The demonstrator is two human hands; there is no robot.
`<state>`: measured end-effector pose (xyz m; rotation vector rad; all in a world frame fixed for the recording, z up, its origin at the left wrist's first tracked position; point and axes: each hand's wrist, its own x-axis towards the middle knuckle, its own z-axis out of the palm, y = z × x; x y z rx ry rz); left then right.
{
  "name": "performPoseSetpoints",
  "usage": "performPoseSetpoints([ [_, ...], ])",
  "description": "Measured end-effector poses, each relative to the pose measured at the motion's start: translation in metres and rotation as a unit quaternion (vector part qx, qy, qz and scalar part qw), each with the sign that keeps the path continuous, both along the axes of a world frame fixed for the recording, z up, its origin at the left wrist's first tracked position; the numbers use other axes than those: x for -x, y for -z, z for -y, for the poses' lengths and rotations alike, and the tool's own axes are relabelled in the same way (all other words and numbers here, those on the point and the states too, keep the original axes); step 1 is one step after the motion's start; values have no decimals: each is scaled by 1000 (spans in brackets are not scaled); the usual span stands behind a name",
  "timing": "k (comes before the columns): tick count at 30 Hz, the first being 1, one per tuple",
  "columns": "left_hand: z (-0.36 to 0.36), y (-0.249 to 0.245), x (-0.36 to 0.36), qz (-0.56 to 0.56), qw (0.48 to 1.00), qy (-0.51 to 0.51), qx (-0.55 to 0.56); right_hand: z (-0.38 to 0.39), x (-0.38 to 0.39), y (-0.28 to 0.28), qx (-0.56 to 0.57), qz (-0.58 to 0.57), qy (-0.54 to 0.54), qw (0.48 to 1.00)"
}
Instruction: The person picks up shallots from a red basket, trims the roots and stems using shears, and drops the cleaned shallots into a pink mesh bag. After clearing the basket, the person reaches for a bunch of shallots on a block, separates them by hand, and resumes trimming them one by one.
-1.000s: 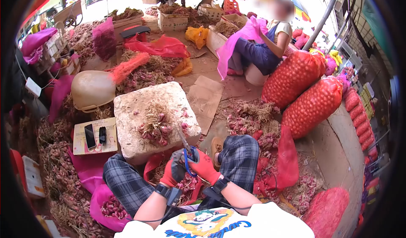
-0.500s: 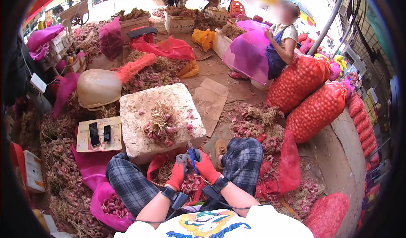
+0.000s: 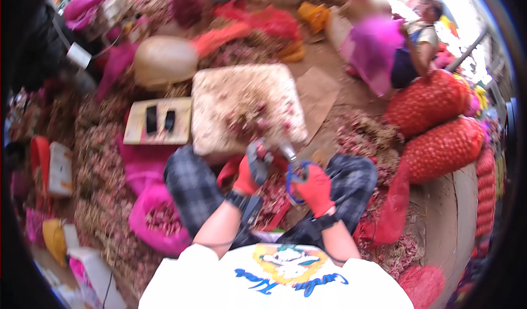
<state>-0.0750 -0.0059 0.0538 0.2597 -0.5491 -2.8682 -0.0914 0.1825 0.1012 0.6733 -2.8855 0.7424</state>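
In the head view, my right hand (image 3: 314, 191), in a red glove, grips blue-handled scissors (image 3: 289, 154). Their blades point up toward the white foam block. My left hand (image 3: 252, 169), in a red and grey glove, is closed on a small reddish shallot (image 3: 262, 152) at the block's front edge; blur softens its outline. Just beyond that hand, a bunch of shallots (image 3: 250, 117) with dry roots and stalks lies on the foam block (image 3: 211, 97). Below both hands, between my knees, are loose shallots (image 3: 272, 199).
Left of the block, a board (image 3: 134, 127) carries a phone (image 3: 151, 120) and a small black device (image 3: 170, 120). A pink mesh bag (image 3: 141, 221) holds shallots. Full red sacks (image 3: 439, 150) stand at right, near another person (image 3: 422, 51) with purple mesh.
My hands have moved apart, the left up to the block's edge, the right rightward with the scissors. The view has tilted down and shifted left.
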Motion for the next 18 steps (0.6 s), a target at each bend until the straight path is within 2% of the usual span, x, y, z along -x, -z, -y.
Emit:
performPoseSetpoints([
  [1,3,-3,2,38,998,-8,-56,-1,-4,-3,22,-17,-13,1000],
  [3,6,-2,3,100,993,-27,-47,0,-13,-13,21,45,-37,998],
  [6,3,1,2,71,997,-37,-5,6,-26,-11,42,109,-51,992],
  [8,0,-2,-1,40,998,-32,21,10,-29,-7,59,81,-64,993],
  [11,-4,-16,-3,106,994,-21,27,12,-28,0,73,41,-79,993],
  [12,-3,-8,-5,61,996,-4,57,13,-28,-5,73,45,-80,993],
  [15,-4,5,-6,27,991,57,117,13,-25,-8,73,42,-77,993],
  [18,-10,10,-5,36,992,79,89,11,-23,-5,65,44,-74,994],
])
